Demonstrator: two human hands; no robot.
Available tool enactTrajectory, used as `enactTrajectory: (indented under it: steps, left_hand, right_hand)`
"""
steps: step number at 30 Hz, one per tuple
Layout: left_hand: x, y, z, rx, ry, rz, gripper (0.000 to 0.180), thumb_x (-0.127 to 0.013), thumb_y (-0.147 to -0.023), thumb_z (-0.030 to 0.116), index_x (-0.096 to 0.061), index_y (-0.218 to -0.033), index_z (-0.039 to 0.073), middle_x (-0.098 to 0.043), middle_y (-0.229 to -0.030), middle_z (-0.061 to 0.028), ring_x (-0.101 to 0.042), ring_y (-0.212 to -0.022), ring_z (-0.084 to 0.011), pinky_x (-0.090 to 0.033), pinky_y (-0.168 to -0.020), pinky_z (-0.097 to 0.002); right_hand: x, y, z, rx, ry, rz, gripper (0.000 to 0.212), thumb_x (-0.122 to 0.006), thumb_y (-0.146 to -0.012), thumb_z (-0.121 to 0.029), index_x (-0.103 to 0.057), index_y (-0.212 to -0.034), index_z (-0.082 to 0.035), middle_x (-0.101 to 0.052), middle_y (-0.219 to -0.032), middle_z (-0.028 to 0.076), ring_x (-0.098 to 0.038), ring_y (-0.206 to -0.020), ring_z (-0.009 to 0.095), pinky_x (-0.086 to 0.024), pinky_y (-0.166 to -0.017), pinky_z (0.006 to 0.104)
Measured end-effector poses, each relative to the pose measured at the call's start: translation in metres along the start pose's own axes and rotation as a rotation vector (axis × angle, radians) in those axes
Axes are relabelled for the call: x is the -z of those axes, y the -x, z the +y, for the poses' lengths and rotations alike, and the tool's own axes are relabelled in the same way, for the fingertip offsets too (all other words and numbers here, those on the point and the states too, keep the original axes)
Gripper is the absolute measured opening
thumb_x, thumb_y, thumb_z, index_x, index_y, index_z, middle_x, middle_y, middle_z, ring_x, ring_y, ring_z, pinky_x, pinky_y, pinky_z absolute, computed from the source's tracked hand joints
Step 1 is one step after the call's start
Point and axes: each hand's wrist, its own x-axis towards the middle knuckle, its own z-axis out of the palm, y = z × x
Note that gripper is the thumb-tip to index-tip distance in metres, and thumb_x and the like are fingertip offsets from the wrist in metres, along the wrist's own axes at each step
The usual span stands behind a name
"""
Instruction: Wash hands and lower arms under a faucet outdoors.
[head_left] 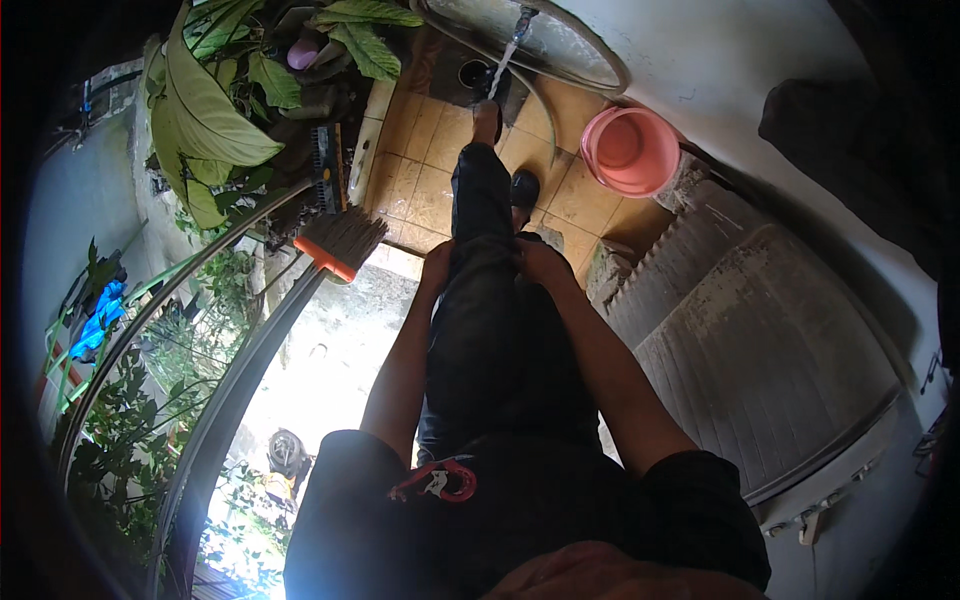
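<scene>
My left hand (437, 266) and my right hand (541, 260) both grip the dark trouser leg (482, 300) at the knee, one on each side. That leg stretches forward, and its bare foot (487, 120) is under a thin stream of water (505, 55) running from a tap (524, 20) at the top. My other foot, in a black shoe (524, 187), stands on the yellow tiled floor (425, 180).
A pink basin (630, 150) sits right of the tiles. A broom with an orange head (338, 245) and a dark brush (325, 165) lie left, under large-leafed plants (215, 110). Grey corrugated sheets (740, 320) lean at the right. A curved railing (230, 380) borders the left.
</scene>
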Motion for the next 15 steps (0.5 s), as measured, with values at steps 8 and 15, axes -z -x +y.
enactTrajectory:
  steps: [8,15]
  left_hand:
    - [0.005,0.002,0.008,-0.137,-0.194,0.009,0.044,-0.033,-0.098,0.031,-0.061,-0.117,0.003,-0.064,-0.112,-0.022,-0.061,-0.106,-0.0355,-0.046,-0.092,-0.0414]
    - [0.003,-0.003,-0.077,0.022,-0.372,-0.061,0.05,-0.04,-0.098,0.045,-0.061,-0.114,0.003,-0.065,-0.107,-0.0222,-0.06,-0.105,-0.0396,-0.047,-0.091,-0.0437]
  right_hand:
    - [-0.004,-0.015,0.004,0.047,0.019,0.026,0.036,-0.056,-0.087,-0.033,-0.062,-0.111,-0.007,-0.064,-0.11,0.021,-0.06,-0.104,0.039,-0.048,-0.089,0.0467]
    - [-0.041,-0.023,0.001,0.095,0.246,0.016,0.027,-0.051,-0.087,-0.028,-0.066,-0.104,-0.013,-0.067,-0.103,0.019,-0.064,-0.099,0.037,-0.05,-0.085,0.0481]
